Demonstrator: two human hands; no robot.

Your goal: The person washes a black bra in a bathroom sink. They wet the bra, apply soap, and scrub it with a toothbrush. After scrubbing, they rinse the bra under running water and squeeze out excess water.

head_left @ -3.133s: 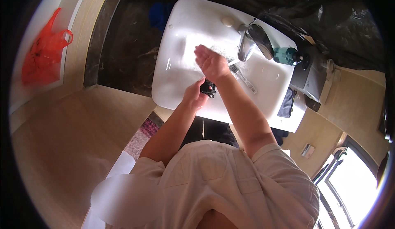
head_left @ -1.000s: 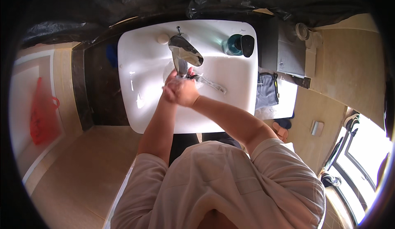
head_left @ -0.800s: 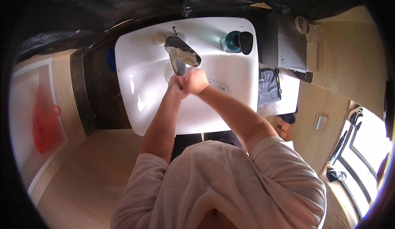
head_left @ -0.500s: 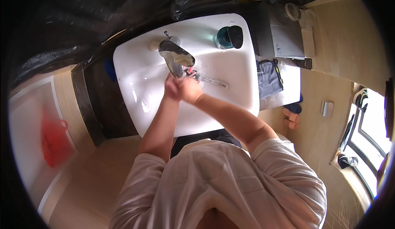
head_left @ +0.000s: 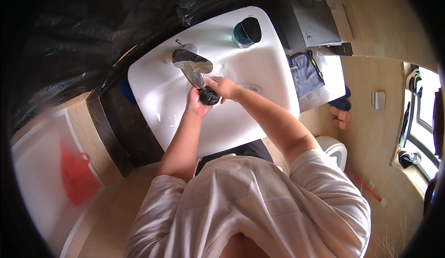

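Note:
Both my hands are together under the tap [head_left: 192,65] over the white sink [head_left: 153,79]. Between them is a small, dark, rounded thing [head_left: 209,96] with a wet shine; its kind does not show. Cupped beneath and along its left side, my left hand [head_left: 196,106] is closed around it. From the right, my right hand [head_left: 222,87] grips its upper side, fingers curled and partly hidden. Beyond my right wrist a slim clear thing [head_left: 251,88] lies in the basin, mostly covered by my arm.
A teal bottle with a black top [head_left: 246,31] stands on the sink's far right corner. To the right are a folded dark grey cloth item [head_left: 306,74] and a grey box [head_left: 317,27]. Pink slippers [head_left: 341,119] and a white toilet [head_left: 334,150] are lower right. A red bag [head_left: 76,174] hangs left.
My hands have turned and parted slightly, so the dark rounded thing now shows between them. The right hand has moved a little right. The whole view has shifted and tilted.

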